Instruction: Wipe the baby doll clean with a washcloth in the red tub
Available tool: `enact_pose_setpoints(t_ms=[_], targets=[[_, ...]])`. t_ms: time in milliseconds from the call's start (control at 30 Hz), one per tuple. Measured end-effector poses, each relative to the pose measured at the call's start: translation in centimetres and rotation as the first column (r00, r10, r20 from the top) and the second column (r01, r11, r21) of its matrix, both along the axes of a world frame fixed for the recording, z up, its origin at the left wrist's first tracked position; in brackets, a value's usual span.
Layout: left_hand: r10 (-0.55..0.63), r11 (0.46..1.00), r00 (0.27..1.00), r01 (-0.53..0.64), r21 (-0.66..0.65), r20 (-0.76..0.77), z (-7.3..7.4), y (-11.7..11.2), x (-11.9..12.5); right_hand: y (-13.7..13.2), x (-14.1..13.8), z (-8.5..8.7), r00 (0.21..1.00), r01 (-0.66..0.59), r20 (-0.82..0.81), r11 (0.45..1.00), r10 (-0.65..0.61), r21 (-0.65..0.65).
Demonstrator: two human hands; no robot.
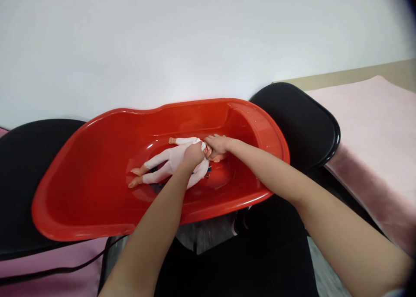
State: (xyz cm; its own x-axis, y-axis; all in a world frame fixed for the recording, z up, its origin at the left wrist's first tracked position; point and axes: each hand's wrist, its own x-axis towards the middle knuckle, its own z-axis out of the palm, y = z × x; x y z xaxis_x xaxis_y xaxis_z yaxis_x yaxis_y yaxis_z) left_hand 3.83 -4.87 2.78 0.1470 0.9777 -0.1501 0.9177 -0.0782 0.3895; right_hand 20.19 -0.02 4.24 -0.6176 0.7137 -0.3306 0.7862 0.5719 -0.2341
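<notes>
The person's left grip (194,154) lies over the upper chest and collar of a doll in white long-sleeved clothes (177,157); its fingers are hidden behind the back of the hand, so how far they are closed cannot be told. Just to the right of it and a little farther off, the right grip (218,144) is curved over the doll's head (217,157), touching it, with the fingers bent; whether they are closed firmly cannot be told either. Part of the face shows between the two grips.

The doll lies face up beneath both grips, inside a glossy red plastic tub (81,188). Its legs stretch to the left of the grips, ending in bare feet (138,171), and one sleeved arm (186,140) reaches out leftward, beyond the left grip. Something dark (157,187) shows beneath the doll, below and left of the left grip, too covered to name.

Well to the left of the grips is a black rounded panel (22,180); to their right, past the tub's rim, is another black rounded panel (299,119), with pale pink cloth (373,128) beyond it. A plain whitish wall (162,41) rises beyond the grips.
</notes>
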Motion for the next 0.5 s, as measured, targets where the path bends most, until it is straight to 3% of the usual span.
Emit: enact_pose_setpoints(t_ms=[233, 367, 500], targets=[[-0.017, 0.999, 1.000, 0.016, -0.042, -0.005, 1.12, 0.15, -0.46, -0.36, 0.01, 0.56, 1.000, 0.025, 0.009, 1.000, -0.025, 0.003], [-0.042, 0.998, 0.999, 0.042, -0.042, -0.009, 0.99, 0.49, -0.84, -0.14, 0.04, 0.33, 1.000, 0.031, -0.001, 1.000, -0.031, -0.001], [0.010, 0.997, 0.998, -0.005, -0.082, 0.058, 0.44, 0.88, -1.00, 0.25, 0.26, -0.29, 0.998, 0.037, -0.055, 0.999, -0.038, -0.009]])
